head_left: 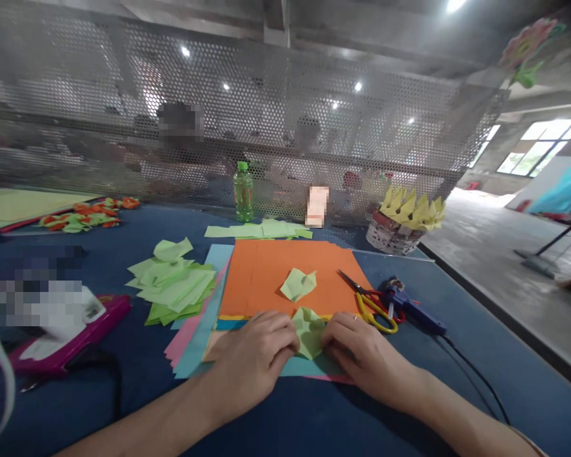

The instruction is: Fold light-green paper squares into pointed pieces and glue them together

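Observation:
A creased light green paper square (309, 333) is pinched at its two sides over the stack of coloured paper. My left hand (272, 346) closes on its left edge, and my right hand (354, 349) closes on its right edge. Just beyond it, another creased green paper piece (298, 285) lies on the orange sheets (252, 266) at the top of the stack. To the left, a loose heap of green paper squares (176, 282) partly overlaps the stack. Yellow-handled scissors (375, 311) lie right of my right hand, their blades on the orange paper.
A blue corded glue gun (416, 311) rests beside the scissors. Green strips (261, 228), a green bottle (243, 193) and a basket of folded yellow paper (400, 231) stand along the perforated metal screen (209, 146). At left are a magenta power strip (76, 336) and orange-green paper pieces (80, 219).

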